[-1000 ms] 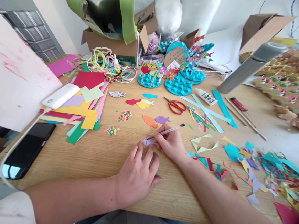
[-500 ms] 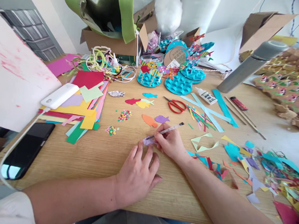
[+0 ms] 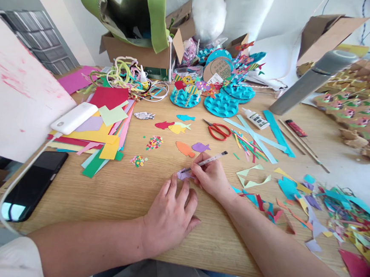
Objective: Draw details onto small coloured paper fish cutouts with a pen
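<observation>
Between the fingers of my right hand [image 3: 212, 177] is a slim pen [image 3: 210, 158], its tip on a small light-purple paper fish [image 3: 184, 175]. My left hand [image 3: 170, 216] lies flat on the table with fingers spread, its fingertips pressing the near edge of that fish. Part of the fish is hidden under my fingers. Just beyond lie an orange paper fish [image 3: 185, 149] and a purple one [image 3: 201, 147]. Further back are red [image 3: 163, 125], yellow [image 3: 176, 129] and blue [image 3: 185, 118] paper fish, with a grey patterned one [image 3: 144, 115] to their left.
Red-handled scissors [image 3: 219, 130], a glue bottle [image 3: 256, 119] and paper strips [image 3: 251, 146] lie ahead on the right. Paper scraps [image 3: 351, 224] spread beside my right forearm. Coloured paper [image 3: 111, 100], a white power bank [image 3: 74, 118] and a phone [image 3: 32, 186] are left. A grey flask [image 3: 313, 82] stands at the back right.
</observation>
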Available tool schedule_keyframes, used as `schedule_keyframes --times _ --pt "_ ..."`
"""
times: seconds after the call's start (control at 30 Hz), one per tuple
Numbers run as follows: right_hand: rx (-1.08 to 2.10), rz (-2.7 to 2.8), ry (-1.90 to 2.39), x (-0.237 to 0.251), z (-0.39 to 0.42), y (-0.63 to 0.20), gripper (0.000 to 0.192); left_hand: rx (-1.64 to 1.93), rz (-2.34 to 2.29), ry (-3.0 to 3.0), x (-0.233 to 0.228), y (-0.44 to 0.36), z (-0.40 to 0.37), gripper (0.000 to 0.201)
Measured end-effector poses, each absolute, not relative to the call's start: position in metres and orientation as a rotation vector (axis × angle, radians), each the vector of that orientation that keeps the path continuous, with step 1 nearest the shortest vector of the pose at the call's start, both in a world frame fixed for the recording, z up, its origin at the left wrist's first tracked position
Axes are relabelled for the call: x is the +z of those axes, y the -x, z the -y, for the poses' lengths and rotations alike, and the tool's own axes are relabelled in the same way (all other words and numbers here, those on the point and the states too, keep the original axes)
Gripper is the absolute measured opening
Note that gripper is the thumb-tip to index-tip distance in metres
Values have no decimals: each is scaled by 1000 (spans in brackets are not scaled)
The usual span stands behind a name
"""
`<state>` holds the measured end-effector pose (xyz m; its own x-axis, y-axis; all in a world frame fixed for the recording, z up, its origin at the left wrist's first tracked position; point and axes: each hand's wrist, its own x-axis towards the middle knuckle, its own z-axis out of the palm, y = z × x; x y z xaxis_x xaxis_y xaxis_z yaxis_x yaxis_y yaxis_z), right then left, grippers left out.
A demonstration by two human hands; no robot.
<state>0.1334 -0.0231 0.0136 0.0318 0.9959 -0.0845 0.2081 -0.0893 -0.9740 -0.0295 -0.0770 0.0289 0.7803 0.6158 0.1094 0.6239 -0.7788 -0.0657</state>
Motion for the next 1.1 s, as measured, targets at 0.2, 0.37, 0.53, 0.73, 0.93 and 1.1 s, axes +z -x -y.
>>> schedule_keyframes --times 0.2,0.37,0.53,0.73,0.93,1.1 --pt "1149 1298 1441 15 23 -133 10 -124 1005 2875 28 29 77 53" --pt "1149 1285 1447 17 24 -132 10 -119 1008 2872 28 29 77 52" --pt "1140 1297 1439 16 24 -133 11 -131 1005 2869 27 29 76 53" --pt "1140 1308 1438 15 24 -132 10 -119 1009 2869 27 29 77 53" --pt "1150 1316 1431 17 24 -132 9 -112 998 2868 28 29 77 52" --pt "1137 1316 1434 15 24 -133 9 -123 1003 2866 27 29 77 53"
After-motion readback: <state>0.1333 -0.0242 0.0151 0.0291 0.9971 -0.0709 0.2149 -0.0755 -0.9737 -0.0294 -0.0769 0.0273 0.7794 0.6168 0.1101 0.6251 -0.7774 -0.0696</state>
